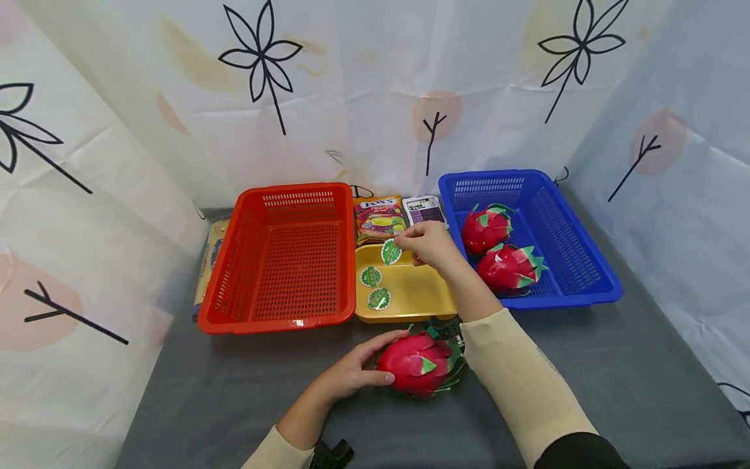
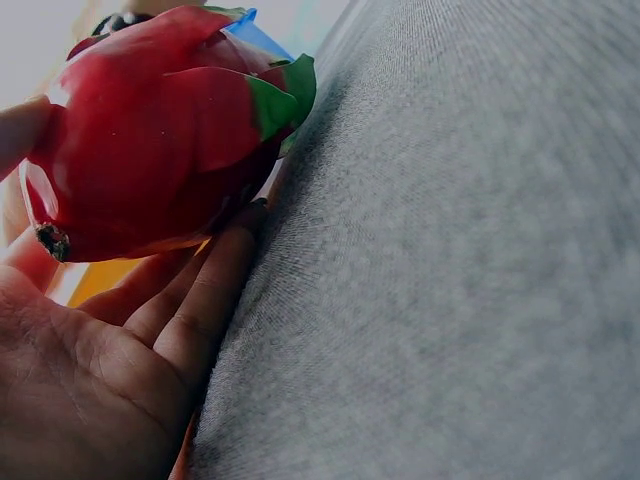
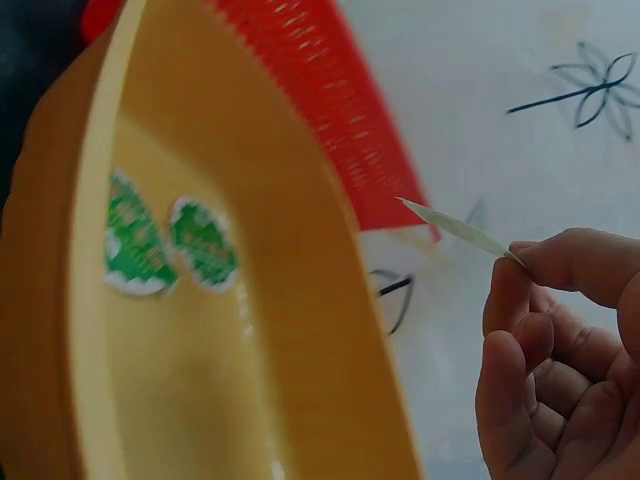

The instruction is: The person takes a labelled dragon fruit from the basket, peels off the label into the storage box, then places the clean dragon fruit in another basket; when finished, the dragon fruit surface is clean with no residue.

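In the head view my left hand (image 1: 350,372) holds a red dragon fruit (image 1: 415,368) with green-tipped scales on the grey table. The left wrist view shows its thumb on one side of the dragon fruit (image 2: 150,130) and the fingers along the other. Above the yellow tray (image 1: 418,296), my right hand (image 1: 432,246) pinches a round green sticker (image 1: 390,253) between thumb and forefinger. Seen edge-on in the right wrist view, that sticker (image 3: 460,228) stands clear of the tray. Two more green stickers, one upper (image 1: 371,276) and one lower (image 1: 379,299), lie inside the tray.
A red basket (image 1: 225,286) stands left of the tray. Two dragon fruits lie in the blue basket (image 1: 577,260) at right. Behind the tray are a colourful snack packet (image 1: 379,219) and a purple-and-white packet (image 1: 423,210). Another packet (image 1: 209,260) sits beyond the red basket's left side.
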`<state>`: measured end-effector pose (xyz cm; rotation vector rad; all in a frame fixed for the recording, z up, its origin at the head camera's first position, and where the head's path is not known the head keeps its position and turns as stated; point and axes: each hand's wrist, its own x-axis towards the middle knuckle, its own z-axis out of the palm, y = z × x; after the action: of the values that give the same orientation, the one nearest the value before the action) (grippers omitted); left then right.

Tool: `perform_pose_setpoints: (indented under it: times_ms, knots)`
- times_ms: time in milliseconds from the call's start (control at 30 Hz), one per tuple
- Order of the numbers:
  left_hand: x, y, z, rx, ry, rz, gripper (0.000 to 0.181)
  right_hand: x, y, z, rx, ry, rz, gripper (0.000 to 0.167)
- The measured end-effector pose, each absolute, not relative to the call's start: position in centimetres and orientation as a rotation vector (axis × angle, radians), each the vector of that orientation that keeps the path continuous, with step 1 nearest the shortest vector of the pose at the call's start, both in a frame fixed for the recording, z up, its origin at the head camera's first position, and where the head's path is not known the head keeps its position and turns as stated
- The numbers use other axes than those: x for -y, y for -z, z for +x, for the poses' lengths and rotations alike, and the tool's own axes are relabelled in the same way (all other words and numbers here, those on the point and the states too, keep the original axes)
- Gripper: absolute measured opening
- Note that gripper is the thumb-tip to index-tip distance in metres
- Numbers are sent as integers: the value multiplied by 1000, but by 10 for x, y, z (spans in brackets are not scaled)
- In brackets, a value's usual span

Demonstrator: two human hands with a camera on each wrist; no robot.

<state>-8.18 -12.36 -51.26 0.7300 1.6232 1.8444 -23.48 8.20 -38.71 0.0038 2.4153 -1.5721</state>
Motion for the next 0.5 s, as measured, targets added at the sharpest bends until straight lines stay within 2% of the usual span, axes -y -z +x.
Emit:
perform_pose_setpoints:
  times_ms: [233, 500]
  knots:
    - [124, 513, -81, -1635, -1840, 710, 70, -76, 415, -253, -2444, 1324, 50, 21]
    - [123, 512, -81, -1613, -1848, 711, 69, -74, 428, -261, -2477, 1113, 65, 21]
